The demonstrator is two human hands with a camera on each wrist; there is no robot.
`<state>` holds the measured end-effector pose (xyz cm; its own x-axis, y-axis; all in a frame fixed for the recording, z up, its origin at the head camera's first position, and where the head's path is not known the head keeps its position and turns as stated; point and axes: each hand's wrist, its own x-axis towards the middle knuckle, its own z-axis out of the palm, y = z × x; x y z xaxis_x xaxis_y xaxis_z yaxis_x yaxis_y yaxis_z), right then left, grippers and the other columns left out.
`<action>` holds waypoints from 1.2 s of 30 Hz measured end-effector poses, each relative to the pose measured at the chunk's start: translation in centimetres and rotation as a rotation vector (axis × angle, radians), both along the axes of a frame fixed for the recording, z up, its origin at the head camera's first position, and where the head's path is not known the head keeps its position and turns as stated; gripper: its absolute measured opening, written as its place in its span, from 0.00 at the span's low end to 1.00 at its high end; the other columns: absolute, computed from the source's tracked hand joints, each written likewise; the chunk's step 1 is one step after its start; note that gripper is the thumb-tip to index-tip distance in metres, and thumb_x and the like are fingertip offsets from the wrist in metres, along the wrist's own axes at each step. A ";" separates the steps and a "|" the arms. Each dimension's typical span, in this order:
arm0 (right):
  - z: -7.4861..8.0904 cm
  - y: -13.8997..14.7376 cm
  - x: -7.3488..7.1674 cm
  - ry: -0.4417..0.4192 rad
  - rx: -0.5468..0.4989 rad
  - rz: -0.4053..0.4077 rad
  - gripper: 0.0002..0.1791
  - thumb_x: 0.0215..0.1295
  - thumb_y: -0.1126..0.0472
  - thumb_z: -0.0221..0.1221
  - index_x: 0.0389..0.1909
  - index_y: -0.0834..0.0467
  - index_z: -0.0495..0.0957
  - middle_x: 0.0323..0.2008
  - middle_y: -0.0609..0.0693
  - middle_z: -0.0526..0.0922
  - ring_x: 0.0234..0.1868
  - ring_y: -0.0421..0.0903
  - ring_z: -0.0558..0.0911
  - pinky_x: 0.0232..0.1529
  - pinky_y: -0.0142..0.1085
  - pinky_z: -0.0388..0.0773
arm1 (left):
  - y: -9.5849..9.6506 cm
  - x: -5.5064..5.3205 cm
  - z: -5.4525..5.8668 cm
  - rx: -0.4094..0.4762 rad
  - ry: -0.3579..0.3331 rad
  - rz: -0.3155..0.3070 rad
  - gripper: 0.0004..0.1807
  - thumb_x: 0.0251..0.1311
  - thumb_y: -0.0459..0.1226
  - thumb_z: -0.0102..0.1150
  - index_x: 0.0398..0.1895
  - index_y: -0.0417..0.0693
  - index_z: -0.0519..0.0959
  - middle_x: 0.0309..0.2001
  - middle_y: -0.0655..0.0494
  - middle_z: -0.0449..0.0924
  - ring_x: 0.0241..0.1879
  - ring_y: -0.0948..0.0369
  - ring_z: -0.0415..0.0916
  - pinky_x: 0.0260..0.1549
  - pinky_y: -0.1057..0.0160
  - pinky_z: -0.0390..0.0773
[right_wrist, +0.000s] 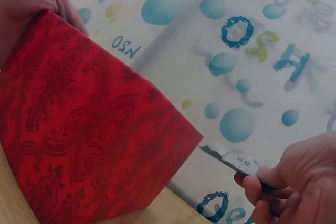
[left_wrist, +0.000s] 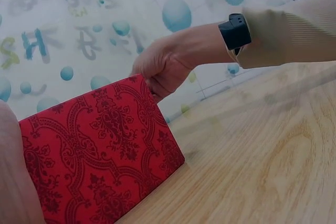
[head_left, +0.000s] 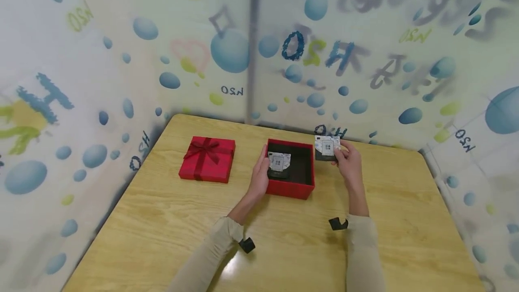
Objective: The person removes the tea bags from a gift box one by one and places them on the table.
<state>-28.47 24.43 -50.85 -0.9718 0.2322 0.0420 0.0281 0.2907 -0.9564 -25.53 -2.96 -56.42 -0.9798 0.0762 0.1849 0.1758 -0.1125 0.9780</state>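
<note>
A red gift box with a dark interior stands without its lid on the wooden table. My left hand holds its left side, with the fingers along the wall and the thumb at the rim. Inside, toward the left, lies a small flat packet, black with a white patterned label. My right hand pinches a similar packet just beyond the box's right rim. In the right wrist view this packet is seen nearly edge-on between thumb and fingers.
To the left on the table lies the red lid, topped with a dark red ribbon bow. Walls with blue bubbles and lettering border the table at the back and both sides. A black device is strapped to the right wrist.
</note>
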 end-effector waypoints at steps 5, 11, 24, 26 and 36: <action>-0.8 0.9 -0.2 -0.001 -0.050 0.033 0.29 0.77 0.70 0.57 0.75 0.67 0.65 0.48 0.66 0.84 0.24 0.35 0.80 0.28 0.29 0.79 | 0.1 0.1 0.1 -0.022 0.000 -0.012 0.30 0.85 0.36 0.29 0.85 0.41 0.44 0.85 0.43 0.41 0.83 0.52 0.38 0.81 0.47 0.40; -2.3 0.7 -0.7 -0.051 -0.061 0.050 0.31 0.75 0.71 0.59 0.75 0.67 0.64 0.48 0.66 0.84 0.28 0.37 0.81 0.30 0.29 0.81 | -0.1 0.2 0.2 -0.024 -0.009 -0.007 0.30 0.86 0.38 0.28 0.86 0.46 0.44 0.85 0.46 0.41 0.83 0.55 0.38 0.81 0.49 0.41; -5.2 0.7 -1.0 -0.112 0.036 -0.061 0.30 0.76 0.68 0.58 0.75 0.68 0.63 0.54 0.72 0.80 0.28 0.39 0.79 0.26 0.26 0.77 | 0.0 0.3 0.1 -0.002 0.013 -0.017 0.30 0.85 0.36 0.28 0.85 0.42 0.44 0.85 0.45 0.41 0.83 0.52 0.37 0.80 0.48 0.40; -5.7 0.6 -1.0 -0.084 0.088 -0.103 0.30 0.75 0.66 0.59 0.74 0.68 0.65 0.51 0.69 0.80 0.33 0.43 0.79 0.29 0.28 0.77 | 0.0 0.4 0.2 0.000 0.008 -0.014 0.30 0.85 0.35 0.28 0.85 0.42 0.44 0.85 0.46 0.42 0.83 0.52 0.38 0.80 0.47 0.40; -7.6 0.1 -1.1 0.037 0.321 -0.251 0.24 0.70 0.61 0.64 0.62 0.69 0.74 0.44 0.66 0.80 0.45 0.59 0.78 0.47 0.52 0.76 | 0.0 0.4 0.0 -0.019 -0.006 -0.010 0.30 0.86 0.37 0.28 0.86 0.47 0.45 0.85 0.53 0.43 0.83 0.55 0.39 0.81 0.50 0.42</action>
